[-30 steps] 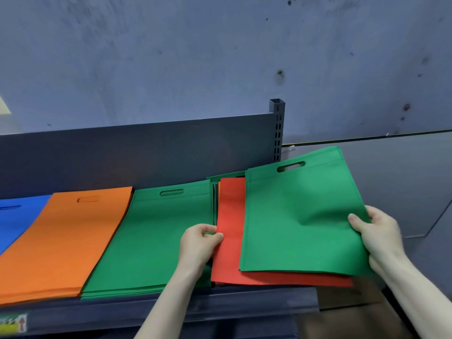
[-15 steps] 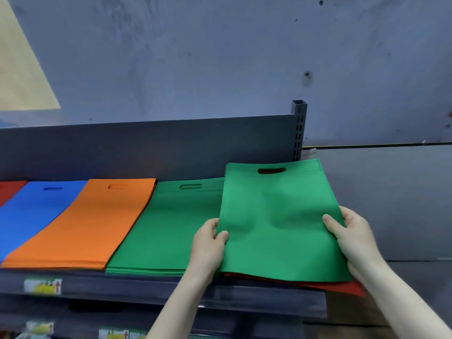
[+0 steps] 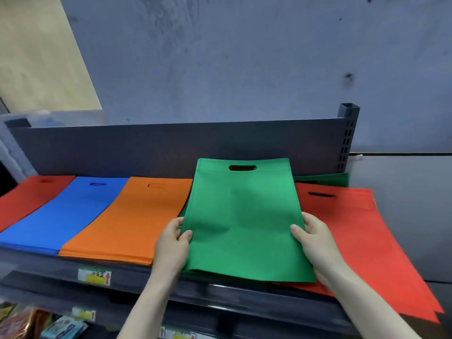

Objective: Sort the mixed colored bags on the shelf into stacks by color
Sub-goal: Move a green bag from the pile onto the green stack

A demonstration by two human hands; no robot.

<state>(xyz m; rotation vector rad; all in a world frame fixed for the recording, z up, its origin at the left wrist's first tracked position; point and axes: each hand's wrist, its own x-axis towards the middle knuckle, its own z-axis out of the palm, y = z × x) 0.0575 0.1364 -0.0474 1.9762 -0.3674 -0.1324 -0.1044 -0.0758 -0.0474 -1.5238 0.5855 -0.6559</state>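
Green bag (image 3: 244, 223) is held flat, handle cutout pointing at the back panel (image 3: 171, 148), between the orange stack (image 3: 127, 223) and the red bags (image 3: 367, 236). More green edges show under its near-left corner, so it sits over the green stack; I cannot tell whether they touch.

Left hand (image 3: 171, 243) pinches the bag's left edge, thumb on top, fingers curled underneath. Right hand (image 3: 315, 243) grips the right edge the same way.

Left to right on the shelf (image 3: 61, 270): red stack (image 3: 27, 194), blue stack (image 3: 61, 214), orange stack, the held bag, then the red bags fanned loosely, overhanging the shelf's right end. Another green piece (image 3: 325, 179) pokes out behind them beside the upright post (image 3: 347, 138).

Price label (image 3: 94, 276) is on the shelf's front rail below the orange stack.
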